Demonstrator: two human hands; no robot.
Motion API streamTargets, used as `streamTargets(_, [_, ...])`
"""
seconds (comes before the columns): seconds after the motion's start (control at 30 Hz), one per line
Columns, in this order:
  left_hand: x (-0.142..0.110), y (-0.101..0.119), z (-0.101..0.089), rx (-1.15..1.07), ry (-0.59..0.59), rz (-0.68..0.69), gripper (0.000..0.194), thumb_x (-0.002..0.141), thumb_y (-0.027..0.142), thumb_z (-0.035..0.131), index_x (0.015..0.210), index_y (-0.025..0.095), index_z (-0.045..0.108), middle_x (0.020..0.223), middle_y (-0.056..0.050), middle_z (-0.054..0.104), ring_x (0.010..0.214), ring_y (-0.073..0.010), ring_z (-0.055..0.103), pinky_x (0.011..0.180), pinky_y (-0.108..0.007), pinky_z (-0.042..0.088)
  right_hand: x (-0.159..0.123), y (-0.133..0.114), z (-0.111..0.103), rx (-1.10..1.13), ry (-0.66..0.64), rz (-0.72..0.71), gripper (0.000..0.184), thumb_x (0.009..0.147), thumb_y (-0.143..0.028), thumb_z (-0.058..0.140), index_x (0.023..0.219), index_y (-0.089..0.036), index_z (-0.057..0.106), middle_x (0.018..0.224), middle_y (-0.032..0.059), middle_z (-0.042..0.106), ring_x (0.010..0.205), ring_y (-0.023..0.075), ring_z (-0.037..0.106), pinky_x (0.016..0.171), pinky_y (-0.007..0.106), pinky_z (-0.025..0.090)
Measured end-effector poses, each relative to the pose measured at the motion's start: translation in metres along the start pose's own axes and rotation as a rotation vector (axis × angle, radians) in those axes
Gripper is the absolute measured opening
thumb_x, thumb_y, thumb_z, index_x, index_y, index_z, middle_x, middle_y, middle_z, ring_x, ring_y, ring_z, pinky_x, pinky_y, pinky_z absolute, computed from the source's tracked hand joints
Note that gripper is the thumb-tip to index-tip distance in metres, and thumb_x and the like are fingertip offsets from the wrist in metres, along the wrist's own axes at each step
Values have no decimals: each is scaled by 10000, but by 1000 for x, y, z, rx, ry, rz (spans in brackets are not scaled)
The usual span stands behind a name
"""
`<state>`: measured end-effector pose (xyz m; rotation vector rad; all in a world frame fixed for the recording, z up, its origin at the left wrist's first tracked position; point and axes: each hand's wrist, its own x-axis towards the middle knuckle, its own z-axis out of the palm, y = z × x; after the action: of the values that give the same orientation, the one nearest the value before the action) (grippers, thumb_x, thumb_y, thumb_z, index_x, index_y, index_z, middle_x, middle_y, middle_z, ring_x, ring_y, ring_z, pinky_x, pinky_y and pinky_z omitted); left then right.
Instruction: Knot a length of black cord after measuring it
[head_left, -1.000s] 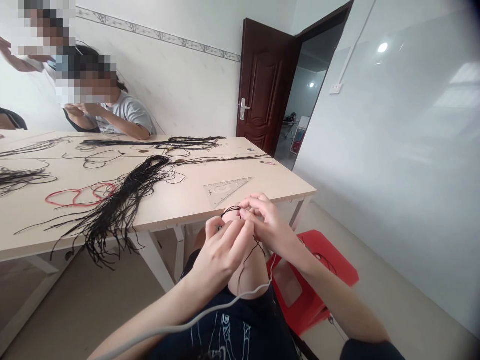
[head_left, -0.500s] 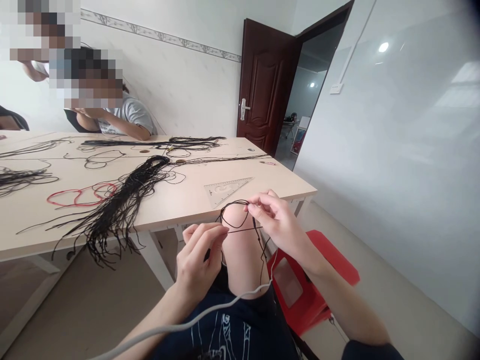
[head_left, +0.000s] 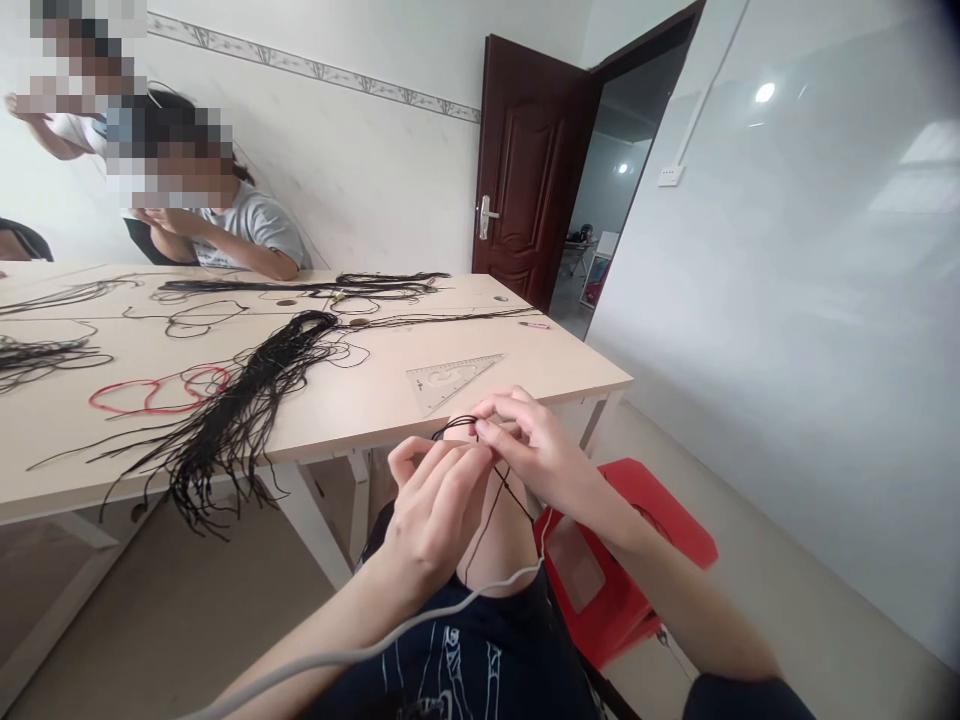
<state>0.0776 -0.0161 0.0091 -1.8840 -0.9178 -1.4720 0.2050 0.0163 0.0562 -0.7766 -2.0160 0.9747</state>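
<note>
Over my knee, my right hand (head_left: 529,435) pinches a looped black cord (head_left: 456,423) between thumb and fingertips. My left hand (head_left: 439,500) is beside it, its thumb and forefinger closed on a strand of the same cord close to the right fingertips. Thin cord ends hang below the fingers across my thigh, with a small knot showing on one. Where the strands meet, my fingers hide the detail.
On the table (head_left: 352,410) lie a bundle of black cords (head_left: 255,390), a red cord (head_left: 157,395), a clear set square (head_left: 450,378) and a pink pen (head_left: 534,325). A red stool (head_left: 660,510) stands at my right. A grey cable (head_left: 360,655) crosses my lap. Two people are across the table.
My left hand has moved right and up, up to my right hand. The strand stretched between them no longer shows. The right hand has shifted slightly left with the loop.
</note>
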Motion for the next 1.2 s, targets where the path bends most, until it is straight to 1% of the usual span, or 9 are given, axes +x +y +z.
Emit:
streamTargets(0.2, [4,2,-3,-16,88,21,241,683,21,648,847,156,534,777,-15,624,668,-115,587,676,-297,400,1,3,2,-32,46,3,189,859,-297,446,882,-193,602,920,23,445,720,101,498,712,274,449])
streamTargets(0.33, [-9,-4,-18,-178,185,-300,360,708,162,643,1042,198,513,1054,-78,547,992,-206,531,818,-358,432,0,3,-5,-31,80,-63,161,844,-273,480,797,-184,605,794,-5,461,644,86,475,639,235,428])
streamTargets(0.4, [-17,-10,-24,-432,7,-572,354,820,219,512,1167,206,447,1123,-100,519,1084,-212,488,881,-372,424,-2,1,-10,-20,78,-81,151,839,-259,490,777,-177,600,772,-8,483,639,85,485,612,223,417])
streamTargets(0.47, [-23,-16,-25,-719,-285,-766,310,887,269,397,1184,189,429,1070,-118,551,1031,-203,522,858,-362,445,-3,-2,-13,-14,74,-91,144,837,-247,495,774,-173,601,768,-6,505,660,90,499,602,217,409])
streamTargets(0.53, [-25,-19,-24,-946,-488,-832,253,902,297,362,1086,169,480,859,-91,580,812,-163,562,715,-303,479,-5,-4,-15,-15,66,-100,148,838,-237,492,768,-171,604,762,-3,523,666,93,505,595,217,404])
streamTargets(0.6, [-25,-20,-22,-1013,-532,-849,204,901,301,369,936,162,514,662,-26,504,603,-109,485,553,-232,434,-6,-6,-16,-5,59,-107,157,838,-233,487,757,-169,606,769,1,544,665,96,513,583,218,403])
streamTargets(0.7, [-21,-20,-26,-921,-444,-857,190,889,295,403,793,167,507,608,11,431,528,-78,393,466,-187,356,-6,-7,-19,33,40,-109,159,832,-232,490,744,-167,605,767,7,574,689,104,537,592,221,421])
streamTargets(0.93, [-14,-24,-51,-550,-215,-675,144,847,251,479,771,177,576,636,-6,546,541,-84,476,456,-174,377,-8,-8,-23,124,-50,-27,156,816,-232,496,713,-168,595,735,0,603,633,88,544,567,211,428])
streamTargets(1.2, [-4,-31,-64,-768,51,-794,120,785,291,589,777,181,637,588,-6,508,550,-97,472,489,-221,391,-15,-18,-17,156,-204,2,120,789,-183,521,695,-151,589,725,-13,549,546,53,471,486,177,378])
